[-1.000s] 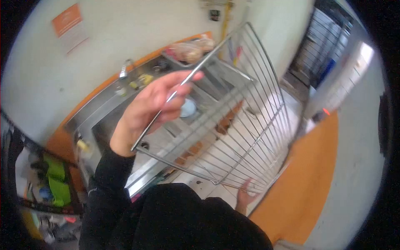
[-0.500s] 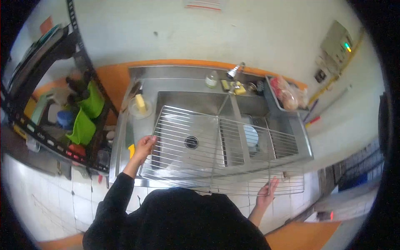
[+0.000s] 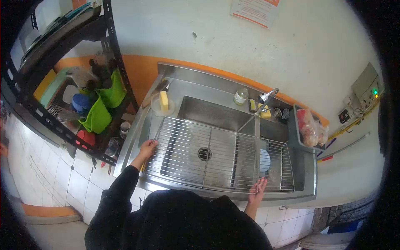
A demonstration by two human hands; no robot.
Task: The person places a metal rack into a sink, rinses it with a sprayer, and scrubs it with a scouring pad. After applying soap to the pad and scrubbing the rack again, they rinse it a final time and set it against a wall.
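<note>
A large metal wire rack [image 3: 204,146] spans the double sink, level over both basins. Its left end is pinched by my left hand [image 3: 148,148], with the fingers closed around the outer wire. At the front edge, right of the middle, my right hand [image 3: 258,187] grips the rack with its fingers pointing up along the bars. Through the bars I see the drain [image 3: 204,154] of the left basin [image 3: 216,109] and a pale blue round dish [image 3: 264,160] in the right basin.
On the sink's left ledge a yellow sponge [image 3: 163,102] stands in a clear bowl. Behind are a bottle [image 3: 240,96], a faucet [image 3: 268,96] and more sponges. A grey tray [image 3: 301,135] with bagged items sits right. A black shelf [image 3: 118,50] with green bins stands left.
The rack has come level and shifted left relative to the sink, its right end now over the right basin. Both hands moved with it. My view has turned left.
</note>
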